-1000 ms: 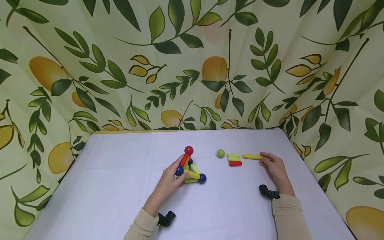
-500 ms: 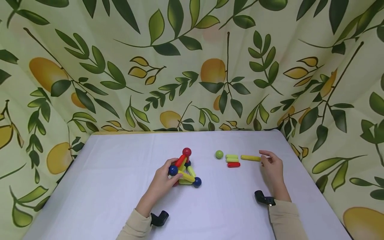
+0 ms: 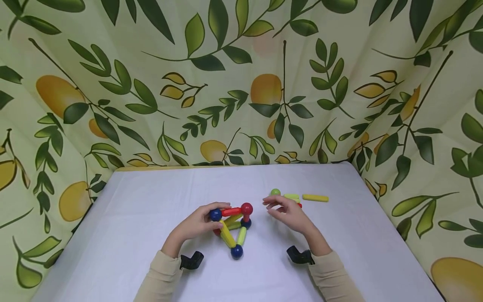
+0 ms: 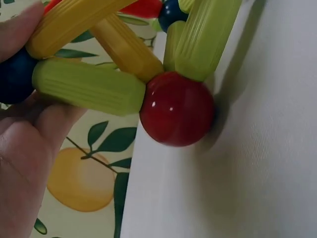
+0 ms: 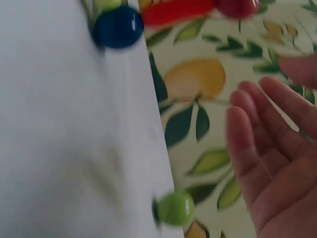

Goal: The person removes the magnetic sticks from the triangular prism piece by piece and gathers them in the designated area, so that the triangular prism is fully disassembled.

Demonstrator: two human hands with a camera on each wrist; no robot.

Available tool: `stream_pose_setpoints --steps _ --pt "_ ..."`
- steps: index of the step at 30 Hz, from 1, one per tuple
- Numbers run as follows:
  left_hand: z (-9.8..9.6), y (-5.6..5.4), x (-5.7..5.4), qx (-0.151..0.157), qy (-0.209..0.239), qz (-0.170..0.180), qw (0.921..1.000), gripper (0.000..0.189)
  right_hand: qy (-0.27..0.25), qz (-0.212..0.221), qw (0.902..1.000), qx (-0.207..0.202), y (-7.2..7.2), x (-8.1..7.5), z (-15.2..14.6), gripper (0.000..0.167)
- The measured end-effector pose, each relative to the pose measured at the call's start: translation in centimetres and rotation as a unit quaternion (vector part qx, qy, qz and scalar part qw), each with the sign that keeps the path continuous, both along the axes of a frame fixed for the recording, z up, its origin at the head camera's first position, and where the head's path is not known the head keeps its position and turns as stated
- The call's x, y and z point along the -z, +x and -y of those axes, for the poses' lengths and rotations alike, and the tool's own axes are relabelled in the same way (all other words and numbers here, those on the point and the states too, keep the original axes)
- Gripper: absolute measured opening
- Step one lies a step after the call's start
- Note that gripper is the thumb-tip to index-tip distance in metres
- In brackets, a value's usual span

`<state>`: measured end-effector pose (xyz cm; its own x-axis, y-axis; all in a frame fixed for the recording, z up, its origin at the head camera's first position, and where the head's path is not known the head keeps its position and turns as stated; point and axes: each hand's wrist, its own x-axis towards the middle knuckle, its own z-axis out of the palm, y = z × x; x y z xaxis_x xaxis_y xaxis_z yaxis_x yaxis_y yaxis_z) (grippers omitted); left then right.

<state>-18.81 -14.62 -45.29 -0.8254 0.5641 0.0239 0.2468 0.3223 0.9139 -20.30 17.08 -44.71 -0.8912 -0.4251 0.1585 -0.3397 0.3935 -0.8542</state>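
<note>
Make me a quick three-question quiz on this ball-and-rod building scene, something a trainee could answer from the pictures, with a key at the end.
1. Which grip is on the ball-and-rod frame?
2. Fill in: in the head view, the loose yellow rod lies to the ____ of the light green ball.
3. True or false: the light green ball is attached to the frame.

Key: 1. The left-hand grip. 2. Right. 3. False; it sits apart.

No legible txt, labels, brands, nos. or signs in head, L wrist or R wrist views.
</note>
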Motion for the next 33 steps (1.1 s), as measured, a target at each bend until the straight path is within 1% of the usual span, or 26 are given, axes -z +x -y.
stream_pose_setpoints --steps 2,4,5,8,12,15,17,20,23,28,33 --pt "-0.1 -0.3 0.1 0.003 0.013 0.001 0.9999 0.05 0.005 0.007 0.9993 -0.037 -0.1 0.5 1.2 0.038" --pt "-0.4 -0.4 0.3 -0.013 0.025 -0.001 0.9996 0.051 -0.002 0.009 0.9983 -0.058 -0.1 0.7 2.4 0.044" --pt "-0.5 -0.5 0.5 -0.023 0.033 -0.003 0.9992 0.05 -0.009 0.01 0.998 -0.062 0.0 0.7 3.0 0.046" --pt "-1.2 -0.6 1.1 -0.06 0.064 -0.008 0.9961 0.049 -0.021 0.018 0.9986 -0.045 0.1 0.6 4.5 0.047" --pt "-2.2 0.4 0.3 -0.093 0.094 -0.02 0.991 0.047 -0.015 0.023 0.9996 -0.006 0.4 0.6 6.1 0.044" --pt "-2.8 1.2 -0.6 -0.116 0.104 -0.036 0.9871 0.043 -0.009 0.014 0.9998 0.006 0.6 0.5 6.8 0.038" --pt "-3.0 1.4 -0.5 -0.137 0.112 -0.044 0.9833 0.038 -0.01 0.006 0.9999 0.006 0.8 0.3 7.1 0.034" --pt "-3.3 1.4 -0.4 -0.157 0.124 -0.057 0.9782 0.029 -0.016 -0.004 0.9998 0.012 0.9 0.3 7.2 0.028" --pt "-3.4 1.4 -0.2 -0.159 0.13 -0.062 0.9767 0.023 -0.018 -0.007 0.9997 0.016 0.8 0.5 7.3 0.027" --pt "-3.4 1.3 -0.2 -0.145 0.129 -0.062 0.979 0.022 -0.013 -0.009 0.9997 0.018 0.8 0.6 7.2 0.027" --pt "-3.4 1.2 -0.3 -0.138 0.125 -0.057 0.9807 0.022 -0.011 -0.015 0.9997 0.019 0.7 0.7 7.1 0.026"
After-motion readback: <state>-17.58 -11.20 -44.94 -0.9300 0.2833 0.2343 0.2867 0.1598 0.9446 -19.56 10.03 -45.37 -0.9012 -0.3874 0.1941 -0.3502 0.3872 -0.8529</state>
